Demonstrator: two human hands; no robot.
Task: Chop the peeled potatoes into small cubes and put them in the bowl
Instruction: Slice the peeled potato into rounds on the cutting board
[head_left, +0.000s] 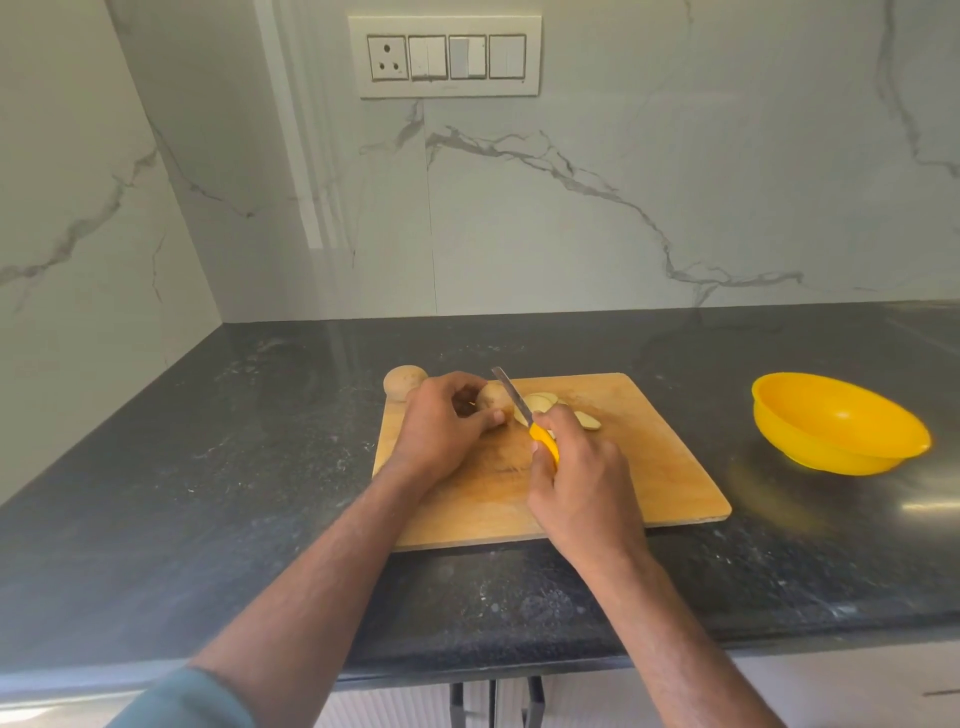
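Left hand (441, 434) grip curled round potato (493, 397) on board (649, 467), right hand (576, 483) grip closed on knife (519, 408), slices (540, 402) right of blade, bowl (836, 423) far right.

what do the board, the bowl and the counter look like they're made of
Board: wood, likely unvarnished; pale tan with grain, and dark scuffing and knife marks near the middle.
Bowl: probably plastic; even bright yellow, thin rolled rim, soft sheen.
Counter: looks like polished dark stone, perhaps granite; black with pale flecks, and it mirrors the bowl and the wall.
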